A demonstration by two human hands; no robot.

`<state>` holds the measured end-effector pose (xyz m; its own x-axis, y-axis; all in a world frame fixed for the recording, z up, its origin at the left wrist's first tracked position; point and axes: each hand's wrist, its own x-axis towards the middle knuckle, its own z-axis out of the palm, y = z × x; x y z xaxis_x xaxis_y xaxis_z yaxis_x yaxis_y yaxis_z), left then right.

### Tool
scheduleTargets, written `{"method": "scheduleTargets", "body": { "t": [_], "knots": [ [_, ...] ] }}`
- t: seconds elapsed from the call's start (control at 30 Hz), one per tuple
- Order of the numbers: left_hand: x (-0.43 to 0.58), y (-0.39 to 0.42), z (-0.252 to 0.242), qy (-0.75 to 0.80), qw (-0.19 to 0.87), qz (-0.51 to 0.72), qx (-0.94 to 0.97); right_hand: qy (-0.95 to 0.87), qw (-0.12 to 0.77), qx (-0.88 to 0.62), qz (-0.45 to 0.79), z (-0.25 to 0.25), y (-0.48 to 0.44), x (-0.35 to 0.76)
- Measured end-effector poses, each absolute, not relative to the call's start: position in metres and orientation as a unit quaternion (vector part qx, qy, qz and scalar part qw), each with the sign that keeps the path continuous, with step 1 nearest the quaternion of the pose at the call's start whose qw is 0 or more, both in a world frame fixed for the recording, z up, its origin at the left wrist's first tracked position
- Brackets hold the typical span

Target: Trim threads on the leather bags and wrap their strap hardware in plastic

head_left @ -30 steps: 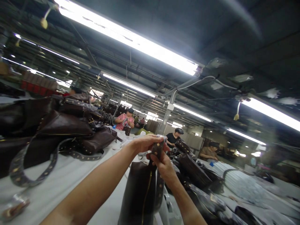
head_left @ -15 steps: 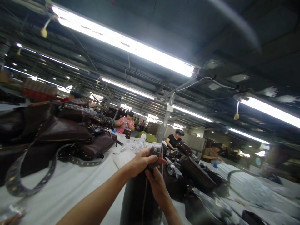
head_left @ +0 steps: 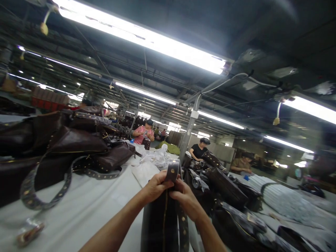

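Observation:
A dark brown leather bag (head_left: pixel 154 227) with a gold zipper line stands upright in front of me at the bottom centre. Its studded strap (head_left: pixel 173 169) rises in a loop above the bag, and part of it hangs down the right side. With closed fingers my left hand (head_left: pixel 156 187) grips the strap from the left. My right hand (head_left: pixel 185 196) is closed on the same strap from the right, close beside the left one. The fingertips behind the strap are partly hidden.
Brown leather bags (head_left: pixel 76 140) are heaped on the left of the white table (head_left: pixel 110 203), a studded strap (head_left: pixel 34 201) trailing off them. More bags (head_left: pixel 225 185) lie on the right, near bundled white rolls (head_left: pixel 278 197). Clear plastic (head_left: pixel 154 157) lies ahead. Several people work beyond.
My right hand has risen to the strap loop and now closes on it beside the left. The strap's hanging part shows more at the right. The view has shifted slightly.

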<state>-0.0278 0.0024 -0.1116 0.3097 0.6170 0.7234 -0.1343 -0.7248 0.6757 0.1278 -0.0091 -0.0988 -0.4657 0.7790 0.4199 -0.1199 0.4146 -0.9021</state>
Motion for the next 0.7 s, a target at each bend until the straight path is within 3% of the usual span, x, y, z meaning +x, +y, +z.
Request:
{"method": "scheduleTargets", "body": {
  "t": [0.13,0.3,0.7],
  "knots": [
    [-0.030,0.003,-0.106,0.159,0.301,0.549,0.763,-0.646,0.439,-0.230,0.581,-0.072,-0.007,0.137],
    [-0.029,-0.001,-0.106,0.182,0.211,0.544,0.791,-0.632,0.423,-0.269,0.591,-0.045,-0.007,0.122],
    [-0.041,-0.011,-0.101,0.200,0.158,0.481,0.839,-0.428,0.632,-0.220,0.607,0.005,-0.003,0.146]
  ]
}}
